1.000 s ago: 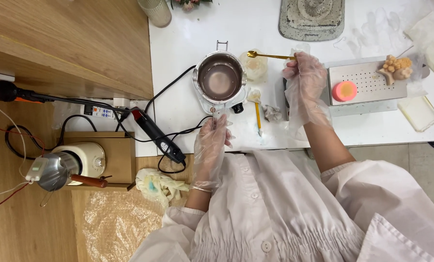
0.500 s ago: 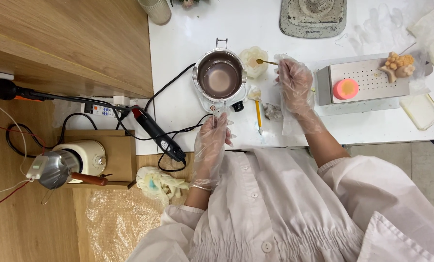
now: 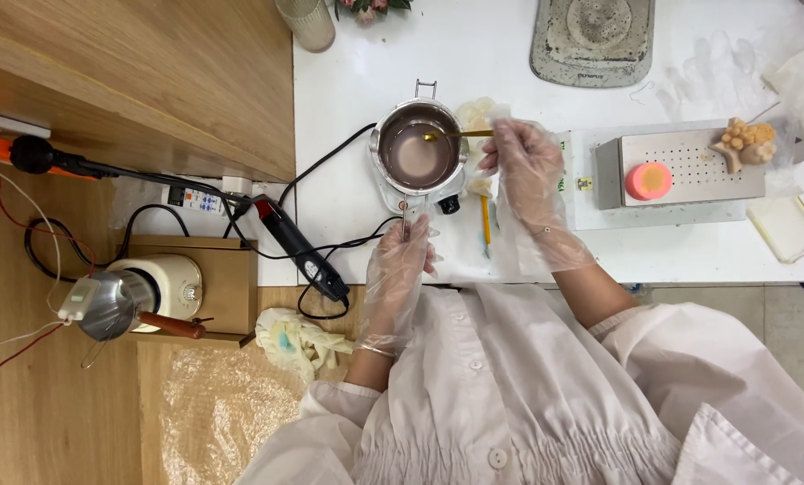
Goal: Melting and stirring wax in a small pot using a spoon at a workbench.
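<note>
My right hand (image 3: 530, 175), gloved, pinched the gold spoon (image 3: 456, 136) by its handle; a second ago that spoon was out over the bench right of the pot, now its bowl sat inside the small metal pot (image 3: 417, 153), upper middle of the frame, touching the pinkish liquid. So, as I judged it, the spoon had gone in to stir or scoop. My left hand (image 3: 402, 260), also gloved, had stayed closed around the pot handle (image 3: 405, 214) just below the pot, steadying it. Pink round piece (image 3: 649, 180) rested on the perforated metal box (image 3: 689, 166) at right, untouched. Black wand tool (image 3: 301, 249) lay left of the pot on the white bench (image 3: 348, 108).
</note>
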